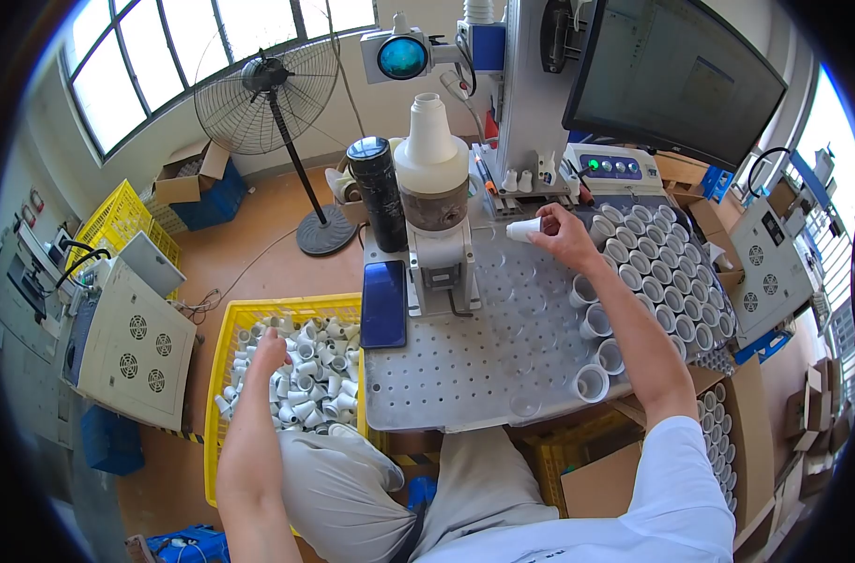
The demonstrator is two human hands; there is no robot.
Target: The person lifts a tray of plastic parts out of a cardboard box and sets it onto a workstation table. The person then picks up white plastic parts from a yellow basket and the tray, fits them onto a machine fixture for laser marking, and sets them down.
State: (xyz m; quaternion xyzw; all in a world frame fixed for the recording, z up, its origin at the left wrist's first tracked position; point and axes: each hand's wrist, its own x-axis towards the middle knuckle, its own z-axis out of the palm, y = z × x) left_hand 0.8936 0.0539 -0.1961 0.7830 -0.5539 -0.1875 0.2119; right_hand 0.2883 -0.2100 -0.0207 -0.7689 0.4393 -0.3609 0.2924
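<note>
My right hand is closed on a white tapered plastic cup, held sideways above the perforated metal table. Just to its right, many similar white cups stand in rows, open ends up. My left hand reaches down into a yellow crate heaped with loose white plastic cups. Its fingers are mostly hidden, so I cannot see whether they grip one. A white cone-shaped holder tops the fixture left of my right hand.
Beside the fixture stand a black cylinder and a phone. A lens head hangs above on an arm. A monitor and a control box are at the back right. A fan stands on the floor.
</note>
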